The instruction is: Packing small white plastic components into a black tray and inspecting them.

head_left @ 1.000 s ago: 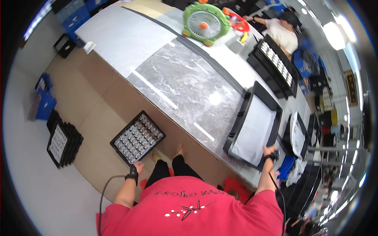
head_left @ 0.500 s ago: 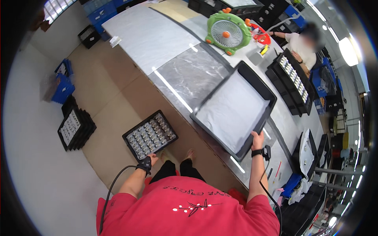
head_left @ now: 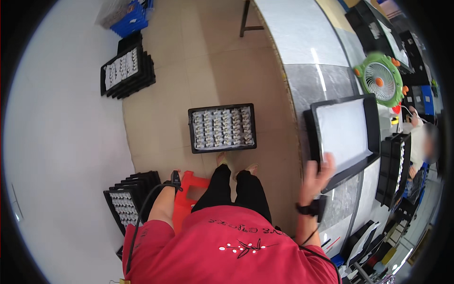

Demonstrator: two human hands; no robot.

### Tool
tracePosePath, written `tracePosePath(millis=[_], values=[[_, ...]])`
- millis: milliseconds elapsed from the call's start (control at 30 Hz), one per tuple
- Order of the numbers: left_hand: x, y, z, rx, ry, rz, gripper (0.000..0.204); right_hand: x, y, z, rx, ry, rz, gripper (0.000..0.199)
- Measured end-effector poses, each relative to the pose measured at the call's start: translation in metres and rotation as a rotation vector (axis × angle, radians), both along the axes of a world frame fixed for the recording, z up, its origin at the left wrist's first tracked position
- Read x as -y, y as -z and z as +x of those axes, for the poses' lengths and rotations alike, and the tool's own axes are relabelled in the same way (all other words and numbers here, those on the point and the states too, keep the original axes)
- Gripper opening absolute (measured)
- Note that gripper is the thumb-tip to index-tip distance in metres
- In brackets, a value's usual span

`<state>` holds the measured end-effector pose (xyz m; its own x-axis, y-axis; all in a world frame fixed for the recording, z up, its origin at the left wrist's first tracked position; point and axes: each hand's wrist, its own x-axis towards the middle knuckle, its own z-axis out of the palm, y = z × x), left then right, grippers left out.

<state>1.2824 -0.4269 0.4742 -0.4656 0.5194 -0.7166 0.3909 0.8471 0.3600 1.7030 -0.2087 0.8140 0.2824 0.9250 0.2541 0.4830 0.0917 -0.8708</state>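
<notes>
- black rectangular tray [head_left: 372, 124], smooth white sheet [head_left: 343, 132] inside
- it lies just beyond my right hand [head_left: 318, 177], fingers spread
- my left hand [head_left: 179, 173]: i cannot tell its grip

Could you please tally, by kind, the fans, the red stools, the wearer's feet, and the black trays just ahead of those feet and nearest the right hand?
Fan: 1
Red stool: 1
Wearer's feet: 2
Black trays: 2 (floor tray, table tray by the right hand)
Total: 6

Black tray [head_left: 372, 125], white sheet [head_left: 343, 130] inside, on grey table [head_left: 340, 78].
</notes>
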Motion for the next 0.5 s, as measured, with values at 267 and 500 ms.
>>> tracePosePath(millis=[267, 500], values=[[-0.063, 0.141, -0.025, -0.152, 0.068, 0.125, 0.039, -0.025, 0.348, -0.108, 0.410, -0.596, -0.350, 0.026], [-0.132, 0.318, -0.042, -0.044, -0.243, 0.147, 0.054, -0.096, 0.633, -0.085, 0.686, -0.365, -0.895, 0.036]])
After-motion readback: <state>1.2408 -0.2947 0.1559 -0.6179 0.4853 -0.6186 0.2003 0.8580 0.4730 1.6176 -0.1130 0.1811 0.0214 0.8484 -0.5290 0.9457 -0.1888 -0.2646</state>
